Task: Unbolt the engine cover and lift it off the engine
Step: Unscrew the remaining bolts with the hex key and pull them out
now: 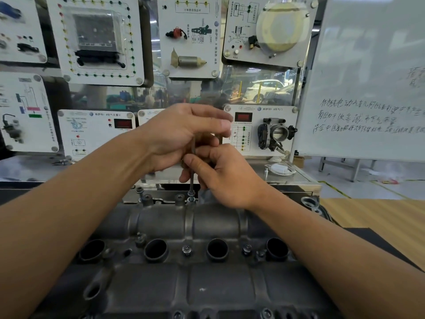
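Engine cover point(207, 288): dark cast metal, near centre, its near edge cut off by the frame. Four round wells point(156, 249) in a row, with three bolts point(186, 250) among them. One thin rod tool point(191, 180) stands upright on a bolt head point(191, 197) at the cover's far edge.

Left hand point(181, 132) is uppermost, fingers curled over the tool's top, which is hidden. Right hand point(223, 178) is lower, thumb and fingers pinching the shaft.

Behind: training panels point(96, 40); whiteboard point(368, 77) far right.
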